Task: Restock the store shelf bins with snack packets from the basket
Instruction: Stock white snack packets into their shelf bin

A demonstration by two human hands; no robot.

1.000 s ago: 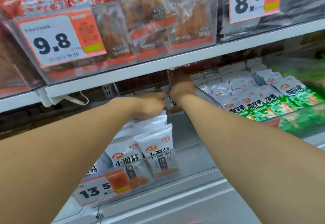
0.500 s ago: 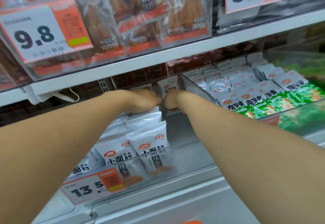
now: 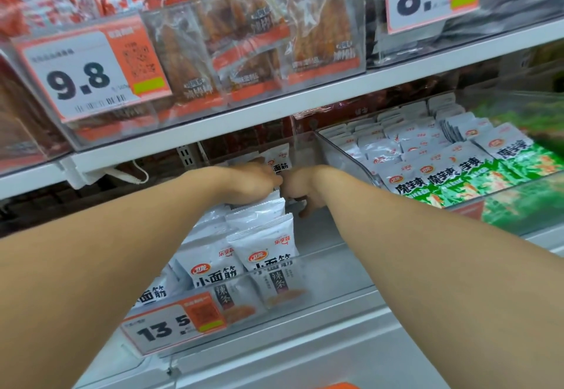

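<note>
Reaching deep into the clear bin [image 3: 308, 269], the left hand [image 3: 250, 184] and right hand [image 3: 300, 187] seem to be seating white snack packets [image 3: 262, 248] at the back; whether either grips the upright packet [image 3: 279, 161] just beyond the knuckles, I cannot tell. Next comes careful straightening of the row lying just beneath and nearer than both hands.
</note>
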